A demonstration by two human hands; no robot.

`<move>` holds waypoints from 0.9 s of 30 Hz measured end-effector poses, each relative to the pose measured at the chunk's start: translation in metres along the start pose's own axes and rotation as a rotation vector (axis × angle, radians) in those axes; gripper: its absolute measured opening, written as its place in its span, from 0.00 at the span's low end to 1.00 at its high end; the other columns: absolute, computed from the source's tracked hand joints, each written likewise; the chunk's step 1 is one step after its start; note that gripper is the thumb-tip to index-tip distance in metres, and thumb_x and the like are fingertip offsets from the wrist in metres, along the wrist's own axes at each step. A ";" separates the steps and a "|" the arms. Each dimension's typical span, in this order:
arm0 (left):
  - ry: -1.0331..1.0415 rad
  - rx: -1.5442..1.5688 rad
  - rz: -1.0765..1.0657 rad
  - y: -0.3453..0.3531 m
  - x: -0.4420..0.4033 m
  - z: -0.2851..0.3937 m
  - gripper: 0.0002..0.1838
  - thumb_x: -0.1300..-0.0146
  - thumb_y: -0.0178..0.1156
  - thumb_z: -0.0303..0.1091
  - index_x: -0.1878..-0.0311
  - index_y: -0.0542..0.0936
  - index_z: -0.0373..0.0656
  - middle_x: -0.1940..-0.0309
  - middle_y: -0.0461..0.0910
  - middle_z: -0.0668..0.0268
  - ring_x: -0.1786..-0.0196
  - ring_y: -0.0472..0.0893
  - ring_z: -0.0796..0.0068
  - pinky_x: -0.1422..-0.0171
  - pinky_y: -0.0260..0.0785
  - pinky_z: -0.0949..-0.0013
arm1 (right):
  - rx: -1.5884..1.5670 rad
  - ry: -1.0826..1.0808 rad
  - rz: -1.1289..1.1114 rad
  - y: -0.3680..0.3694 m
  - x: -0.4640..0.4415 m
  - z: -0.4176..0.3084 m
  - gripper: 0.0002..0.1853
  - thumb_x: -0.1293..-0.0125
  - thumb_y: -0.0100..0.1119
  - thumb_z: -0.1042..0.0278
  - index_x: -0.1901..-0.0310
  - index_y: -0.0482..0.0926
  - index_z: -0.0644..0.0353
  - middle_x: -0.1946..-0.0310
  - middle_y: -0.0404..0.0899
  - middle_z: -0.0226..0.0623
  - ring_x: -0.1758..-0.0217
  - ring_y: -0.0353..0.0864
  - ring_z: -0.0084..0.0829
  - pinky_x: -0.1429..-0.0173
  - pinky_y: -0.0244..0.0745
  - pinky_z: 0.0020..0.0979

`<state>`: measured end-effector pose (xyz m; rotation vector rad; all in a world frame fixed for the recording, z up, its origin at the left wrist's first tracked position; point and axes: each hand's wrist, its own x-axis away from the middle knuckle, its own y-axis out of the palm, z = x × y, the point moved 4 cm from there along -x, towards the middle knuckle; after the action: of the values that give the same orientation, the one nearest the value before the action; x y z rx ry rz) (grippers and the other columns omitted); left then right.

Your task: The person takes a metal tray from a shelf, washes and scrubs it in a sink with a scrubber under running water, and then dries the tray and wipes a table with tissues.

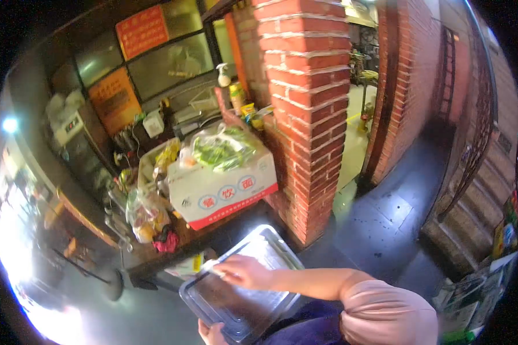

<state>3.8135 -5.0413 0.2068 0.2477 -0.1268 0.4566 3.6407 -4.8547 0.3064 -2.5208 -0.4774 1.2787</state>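
A shiny rectangular tray (244, 307) with rounded corners and a raised rim is tilted in front of my body. My left hand (212, 333) grips its near left edge, the thumb lying on the rim. Over the tray's middle, my right hand (246, 272) is closed, fingers pointing left. A small pale bit shows at its fingertips, too blurred to name. Whether that hand touches the tray's surface I cannot tell.
Beyond the tray, a wooden table (198, 238) carries a white and red carton (224, 192) topped by bagged green vegetables (224, 150). Another plastic bag (147, 215) sits left. A brick pillar (308, 126) rises right of the table; stairs (463, 230) stand far right.
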 end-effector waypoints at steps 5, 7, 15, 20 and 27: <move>-0.026 -0.075 -0.108 0.123 0.038 0.059 0.30 0.50 0.53 0.19 0.38 0.69 0.35 0.54 0.77 0.60 0.55 0.78 0.67 0.52 0.73 0.68 | 0.264 -0.273 0.003 -0.040 -0.027 -0.005 0.28 0.48 0.68 0.61 0.44 0.74 0.52 0.61 0.75 0.32 0.50 0.73 0.35 0.43 0.67 0.39; -0.062 -0.071 -0.112 0.143 0.045 0.056 0.30 0.50 0.53 0.19 0.38 0.69 0.34 0.54 0.77 0.59 0.54 0.78 0.67 0.51 0.72 0.68 | 0.318 -0.342 0.003 -0.062 -0.024 -0.001 0.26 0.50 0.68 0.61 0.48 0.74 0.54 0.60 0.74 0.32 0.50 0.72 0.35 0.42 0.65 0.40; -0.080 -0.179 -0.113 0.179 0.074 0.037 0.32 0.51 0.50 0.19 0.37 0.68 0.33 0.50 0.76 0.56 0.49 0.77 0.62 0.46 0.71 0.65 | 0.437 -0.266 -0.331 -0.077 0.008 0.042 0.16 0.50 0.65 0.47 0.70 0.76 0.51 0.77 0.76 0.26 0.62 0.78 0.32 0.32 0.58 0.46; -0.051 -0.143 0.060 0.140 0.090 0.013 0.35 0.51 0.50 0.17 0.34 0.66 0.33 0.47 0.75 0.55 0.48 0.77 0.60 0.45 0.72 0.63 | 0.436 -0.382 -0.328 -0.088 0.043 0.105 0.09 0.47 0.62 0.54 0.71 0.79 0.48 0.77 0.80 0.29 0.64 0.81 0.34 0.28 0.54 0.51; -0.008 -0.162 0.250 0.112 0.123 -0.010 0.31 0.42 0.55 0.19 0.33 0.65 0.37 0.45 0.76 0.54 0.48 0.77 0.62 0.49 0.73 0.60 | 0.469 0.561 -0.667 -0.143 0.077 0.181 0.18 0.42 0.57 0.47 0.66 0.81 0.54 0.69 0.83 0.41 0.57 0.83 0.42 0.44 0.72 0.43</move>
<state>3.8738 -4.8898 0.2416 0.0742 -0.2031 0.6907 3.5125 -4.6762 0.2024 -1.9373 -0.6946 0.3563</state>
